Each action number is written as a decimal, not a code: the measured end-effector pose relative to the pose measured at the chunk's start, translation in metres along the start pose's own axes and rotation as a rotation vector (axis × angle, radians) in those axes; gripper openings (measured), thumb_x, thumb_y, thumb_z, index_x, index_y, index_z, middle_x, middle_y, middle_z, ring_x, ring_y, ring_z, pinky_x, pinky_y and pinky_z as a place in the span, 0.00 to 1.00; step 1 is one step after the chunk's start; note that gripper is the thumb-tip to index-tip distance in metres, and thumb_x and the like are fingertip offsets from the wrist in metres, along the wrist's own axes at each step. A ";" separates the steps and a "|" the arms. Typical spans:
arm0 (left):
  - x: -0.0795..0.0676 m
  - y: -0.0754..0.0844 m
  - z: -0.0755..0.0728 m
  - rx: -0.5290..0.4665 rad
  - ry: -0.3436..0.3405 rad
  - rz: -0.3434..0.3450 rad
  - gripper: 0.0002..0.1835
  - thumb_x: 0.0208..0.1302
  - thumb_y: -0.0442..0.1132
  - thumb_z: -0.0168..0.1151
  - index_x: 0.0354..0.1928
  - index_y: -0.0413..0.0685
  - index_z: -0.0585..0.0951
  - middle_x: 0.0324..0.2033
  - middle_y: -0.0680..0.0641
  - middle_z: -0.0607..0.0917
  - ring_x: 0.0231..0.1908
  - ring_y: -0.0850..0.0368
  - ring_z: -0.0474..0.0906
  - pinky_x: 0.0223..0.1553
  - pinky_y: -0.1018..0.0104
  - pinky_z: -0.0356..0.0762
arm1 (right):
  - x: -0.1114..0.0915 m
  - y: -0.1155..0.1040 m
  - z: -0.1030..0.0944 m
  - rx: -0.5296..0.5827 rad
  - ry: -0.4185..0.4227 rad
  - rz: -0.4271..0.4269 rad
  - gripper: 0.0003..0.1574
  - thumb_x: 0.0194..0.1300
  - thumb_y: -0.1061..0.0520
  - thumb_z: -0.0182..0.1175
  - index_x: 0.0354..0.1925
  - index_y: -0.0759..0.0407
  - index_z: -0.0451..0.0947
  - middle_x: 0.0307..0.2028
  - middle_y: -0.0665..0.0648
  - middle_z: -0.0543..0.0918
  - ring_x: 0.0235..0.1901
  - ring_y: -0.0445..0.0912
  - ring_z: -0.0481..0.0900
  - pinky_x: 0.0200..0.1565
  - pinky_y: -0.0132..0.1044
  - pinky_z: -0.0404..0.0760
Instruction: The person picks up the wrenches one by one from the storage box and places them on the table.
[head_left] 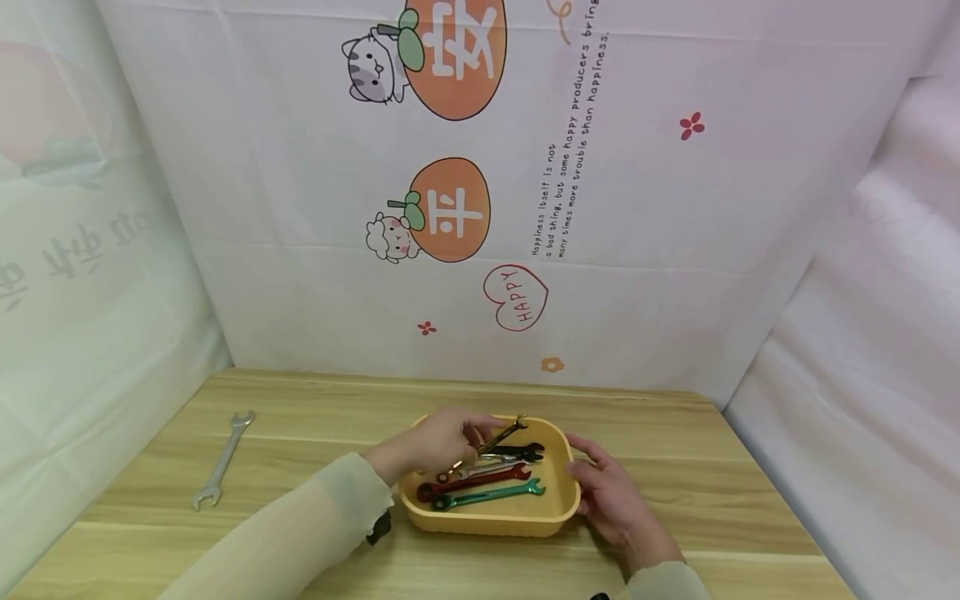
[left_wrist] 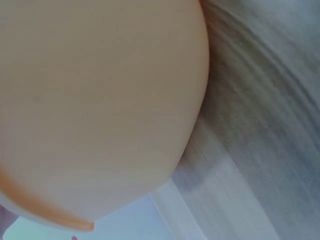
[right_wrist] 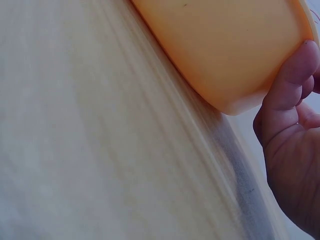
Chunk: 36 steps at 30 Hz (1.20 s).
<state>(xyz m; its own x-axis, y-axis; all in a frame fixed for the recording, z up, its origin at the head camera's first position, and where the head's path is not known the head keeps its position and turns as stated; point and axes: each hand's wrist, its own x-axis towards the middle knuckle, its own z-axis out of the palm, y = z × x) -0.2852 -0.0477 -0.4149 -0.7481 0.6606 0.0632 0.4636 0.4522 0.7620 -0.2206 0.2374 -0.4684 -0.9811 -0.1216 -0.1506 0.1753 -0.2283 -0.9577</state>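
Observation:
A yellow plastic tray [head_left: 487,525] holds several combination wrenches, among them a green wrench [head_left: 491,497], a red wrench [head_left: 480,480] and a black wrench [head_left: 517,452]. Above them my left hand [head_left: 438,442] reaches over the tray and pinches a gold wrench [head_left: 504,435], tilted with its open end up to the right. My right hand [head_left: 611,500] grips the tray's right end, thumb at the rim; the right wrist view shows this hand [right_wrist: 290,115] against the tray's outer wall [right_wrist: 235,45]. The tray's wall [left_wrist: 100,100] fills most of the left wrist view, where the left fingers are hidden.
A silver open-end wrench [head_left: 223,461] lies apart on the left of the wooden table [head_left: 322,417]. White printed cloth [head_left: 637,317] rises behind the table's back edge, with more cloth along both sides.

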 end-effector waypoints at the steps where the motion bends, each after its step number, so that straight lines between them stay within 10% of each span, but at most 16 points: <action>1: 0.000 -0.001 0.000 -0.021 0.009 -0.008 0.38 0.53 0.19 0.59 0.64 0.61 0.80 0.43 0.57 0.81 0.42 0.60 0.78 0.35 0.66 0.81 | 0.000 0.000 0.000 0.001 -0.002 0.001 0.37 0.72 0.65 0.54 0.75 0.59 0.56 0.44 0.68 0.79 0.22 0.43 0.76 0.20 0.30 0.77; 20: -0.005 0.000 -0.020 -0.575 0.168 -0.187 0.35 0.55 0.15 0.58 0.66 0.44 0.76 0.47 0.40 0.77 0.32 0.48 0.81 0.33 0.57 0.84 | 0.000 -0.001 -0.002 0.005 0.008 -0.002 0.38 0.71 0.64 0.55 0.75 0.59 0.57 0.41 0.65 0.79 0.21 0.43 0.75 0.20 0.31 0.76; 36: -0.030 -0.032 -0.062 -0.756 0.404 -0.290 0.38 0.55 0.14 0.56 0.70 0.40 0.70 0.51 0.36 0.73 0.36 0.45 0.80 0.44 0.51 0.83 | 0.001 0.001 -0.002 0.011 0.007 0.000 0.37 0.71 0.64 0.55 0.75 0.59 0.57 0.38 0.64 0.80 0.21 0.42 0.76 0.20 0.31 0.76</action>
<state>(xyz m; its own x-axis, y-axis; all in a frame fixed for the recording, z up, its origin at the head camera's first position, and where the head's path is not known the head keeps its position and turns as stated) -0.3074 -0.1189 -0.4011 -0.9627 0.2572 -0.0842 -0.0978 -0.0406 0.9944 -0.2219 0.2388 -0.4698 -0.9817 -0.1145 -0.1524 0.1761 -0.2388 -0.9550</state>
